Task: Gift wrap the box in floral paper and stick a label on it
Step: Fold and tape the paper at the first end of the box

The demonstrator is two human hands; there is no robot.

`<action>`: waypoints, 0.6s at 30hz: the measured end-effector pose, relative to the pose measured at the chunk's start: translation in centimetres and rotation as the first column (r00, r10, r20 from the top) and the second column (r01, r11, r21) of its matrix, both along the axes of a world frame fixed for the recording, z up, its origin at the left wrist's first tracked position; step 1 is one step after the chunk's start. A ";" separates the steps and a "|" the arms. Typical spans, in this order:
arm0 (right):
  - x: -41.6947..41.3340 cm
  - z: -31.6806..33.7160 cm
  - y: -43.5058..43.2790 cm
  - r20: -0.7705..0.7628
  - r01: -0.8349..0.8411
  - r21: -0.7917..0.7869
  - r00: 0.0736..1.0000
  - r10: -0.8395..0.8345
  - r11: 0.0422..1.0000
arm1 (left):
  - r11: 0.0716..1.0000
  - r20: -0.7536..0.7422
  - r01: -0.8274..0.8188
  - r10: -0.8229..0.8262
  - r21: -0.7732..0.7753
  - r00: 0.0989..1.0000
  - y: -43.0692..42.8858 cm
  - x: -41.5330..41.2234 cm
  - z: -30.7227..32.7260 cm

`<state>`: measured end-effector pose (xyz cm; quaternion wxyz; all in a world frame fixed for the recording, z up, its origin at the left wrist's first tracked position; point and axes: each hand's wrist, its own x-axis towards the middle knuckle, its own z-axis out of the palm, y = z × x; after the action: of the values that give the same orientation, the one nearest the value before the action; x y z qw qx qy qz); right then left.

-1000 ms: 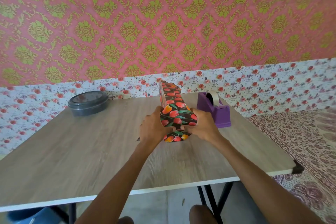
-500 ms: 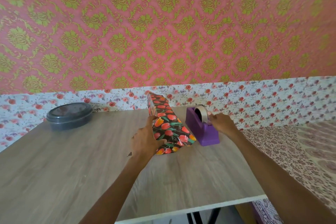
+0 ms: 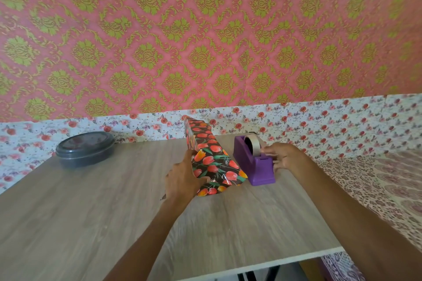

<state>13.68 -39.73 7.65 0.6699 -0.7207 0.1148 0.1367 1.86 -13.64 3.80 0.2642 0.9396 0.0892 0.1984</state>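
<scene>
While long box in glossy dark paper with red-orange tulips lies mid-table on pale wood-grain table, just left of purple plastic tape dispenser, near end fold seems not taped.

Judgement: box light and stiff; glossy paper slippery, creases easily, so hold at edges, keep fold pressed flat.

Left hand grips near left end, thumb over fold, forearm stretched forward.

Right hand at dispenser, thumb on top near cutter, fingers along its right side; whether it pinches tape, cannot tell.
</scene>
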 end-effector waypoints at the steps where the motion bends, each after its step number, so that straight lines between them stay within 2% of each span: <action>1: -0.1 -0.2 0.0 0.017 0.020 0.046 1.000 -0.021 0.999 | 1.000 0.001 -0.003 0.003 -0.001 1.000 0.0 0.0 0.0; 4: -0.6 -1.0 -0.3 0.053 0.060 0.148 0.996 -0.069 0.987 | 1.000 0.007 -0.007 0.007 -0.009 1.000 -0.1 -0.1 -0.1; 11: -2.2 -3.2 -1.2 0.170 0.001 0.277 0.984 -0.050 0.961 | 0.999 0.024 -0.025 0.026 -0.024 0.999 -0.1 -0.3 -0.5; 18: -2.4 -4.4 -1.9 0.218 -0.020 0.305 0.975 -0.050 0.952 | 1.000 0.015 -0.031 0.031 -0.005 0.999 -0.2 -0.3 -0.5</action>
<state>11.28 -41.60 3.25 0.7827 -0.6185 0.0221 0.0661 1.57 -13.84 3.35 0.2642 0.9359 0.1019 0.2095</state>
